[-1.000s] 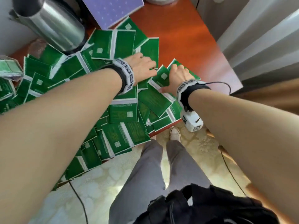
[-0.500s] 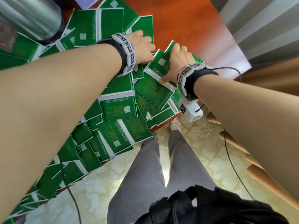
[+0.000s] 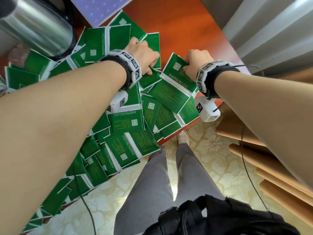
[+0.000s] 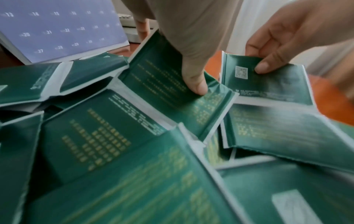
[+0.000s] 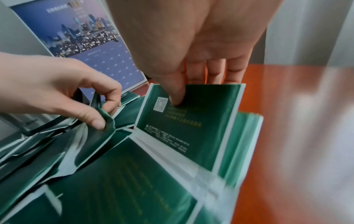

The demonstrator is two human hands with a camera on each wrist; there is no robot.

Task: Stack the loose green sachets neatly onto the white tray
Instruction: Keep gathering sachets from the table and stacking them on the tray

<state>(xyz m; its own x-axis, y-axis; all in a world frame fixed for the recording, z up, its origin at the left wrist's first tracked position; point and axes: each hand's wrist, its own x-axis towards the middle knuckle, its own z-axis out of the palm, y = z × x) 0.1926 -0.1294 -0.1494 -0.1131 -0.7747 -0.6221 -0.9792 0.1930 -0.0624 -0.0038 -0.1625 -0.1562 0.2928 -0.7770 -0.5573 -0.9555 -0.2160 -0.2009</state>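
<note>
Several loose green sachets (image 3: 128, 122) with white edges lie heaped over the red-brown table (image 3: 177, 26). My left hand (image 3: 152, 68) pinches one crumpled sachet (image 4: 162, 78) between thumb and fingers at the heap's far side. My right hand (image 3: 186, 65) pinches another sachet (image 5: 191, 125), thumb beside its white code square and fingers behind it, and its far edge is tilted up off the heap. The two hands are close, side by side. No white tray is in view.
A steel kettle (image 3: 33, 26) stands at the back left and a purple desk calendar (image 3: 101, 9) behind the heap. Bare table lies at the far right, bounded by pale curtains (image 3: 271, 31). Sachets overhang the near table edge above my legs. Wooden slats (image 3: 254, 150) are at the right.
My right hand has tilted its sachet's far edge up. My left hand, earlier lying on the heap, now pinches a sachet. The hands have drawn slightly apart.
</note>
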